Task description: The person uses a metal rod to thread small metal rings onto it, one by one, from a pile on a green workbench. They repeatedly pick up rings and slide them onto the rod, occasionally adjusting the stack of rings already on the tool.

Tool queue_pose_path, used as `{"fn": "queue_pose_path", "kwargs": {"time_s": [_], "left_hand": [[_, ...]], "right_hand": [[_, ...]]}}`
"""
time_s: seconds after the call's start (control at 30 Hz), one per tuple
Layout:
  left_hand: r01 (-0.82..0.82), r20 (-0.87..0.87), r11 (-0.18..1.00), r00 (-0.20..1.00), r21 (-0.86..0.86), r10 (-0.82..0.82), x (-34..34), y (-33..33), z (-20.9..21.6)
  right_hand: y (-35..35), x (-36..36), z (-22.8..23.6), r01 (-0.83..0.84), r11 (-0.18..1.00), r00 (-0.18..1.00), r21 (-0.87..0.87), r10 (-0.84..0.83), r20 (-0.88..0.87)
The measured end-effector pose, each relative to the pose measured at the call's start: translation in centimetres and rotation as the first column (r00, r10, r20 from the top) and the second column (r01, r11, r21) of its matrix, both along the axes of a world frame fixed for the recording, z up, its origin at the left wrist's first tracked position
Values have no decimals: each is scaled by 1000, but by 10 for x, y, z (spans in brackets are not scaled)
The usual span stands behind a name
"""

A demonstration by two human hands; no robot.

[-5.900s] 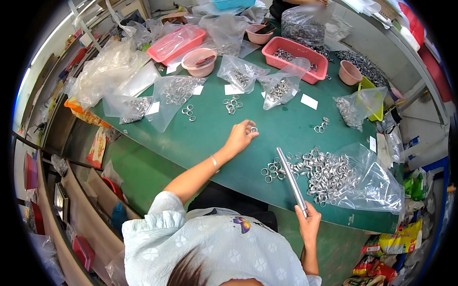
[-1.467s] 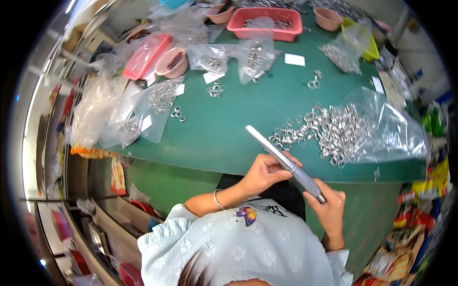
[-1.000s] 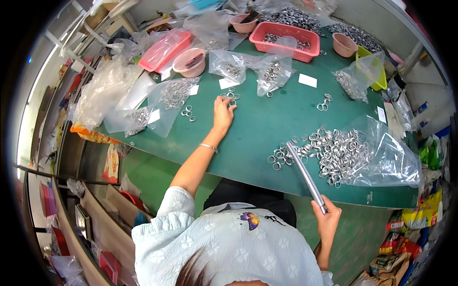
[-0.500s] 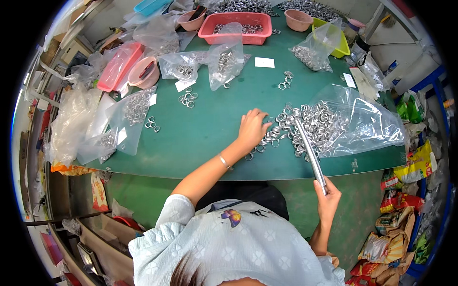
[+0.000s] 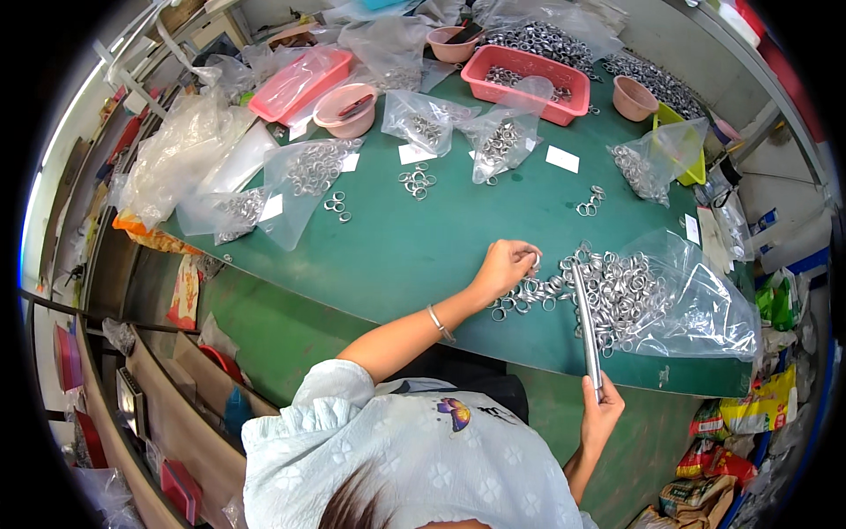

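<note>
My right hand is closed round the lower end of a long, tapered metal ring mandrel, just off the table's near edge. The mandrel's far end lies over a heap of silver-coloured rings. This heap spills from a clear plastic bag lying on its side at the right. At the heap's left edge, my left hand pinches a silver ring between thumb and fingers. Looser rings are scattered under and beside that hand.
Small ring groups lie on the green table, with paper slips near some. Bags of rings stand behind. Farther back are a pink basket, pink bowls and a larger ring heap. Plastic bags crowd the left.
The view has turned, so the table appears tilted and shifted right. My left hand has gone from spread fingers over the rings to a pinch on one. The right hand keeps the mandrel.
</note>
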State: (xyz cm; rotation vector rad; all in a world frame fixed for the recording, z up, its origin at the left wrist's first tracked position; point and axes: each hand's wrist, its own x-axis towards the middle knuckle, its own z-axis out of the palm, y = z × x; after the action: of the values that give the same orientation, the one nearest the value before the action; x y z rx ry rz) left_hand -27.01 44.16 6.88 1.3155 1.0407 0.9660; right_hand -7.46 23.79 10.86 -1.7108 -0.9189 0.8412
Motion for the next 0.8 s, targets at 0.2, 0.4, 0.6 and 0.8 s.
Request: {"fn": "queue_pose_path", "kwargs": {"time_s": [0.2,0.4,0.6,0.8], "left_hand": [[187,466,931,885,-312,-22,-20,-24,19],[310,624,902,779,-301,-59,-41,-33,40],[234,400,955,905,-180,-147,-45,-44,60],[324,335,921,911,-215,-242,-48,-50,68]], "right_hand": [[7,-11,5,-135,991,989,8,136,-57],[7,-11,12,-255,967,967,11,255,29],[9,-4,27,-322,947,942,-10,322,90],[9,-4,47,-372,928,914,24,362,184]]}}
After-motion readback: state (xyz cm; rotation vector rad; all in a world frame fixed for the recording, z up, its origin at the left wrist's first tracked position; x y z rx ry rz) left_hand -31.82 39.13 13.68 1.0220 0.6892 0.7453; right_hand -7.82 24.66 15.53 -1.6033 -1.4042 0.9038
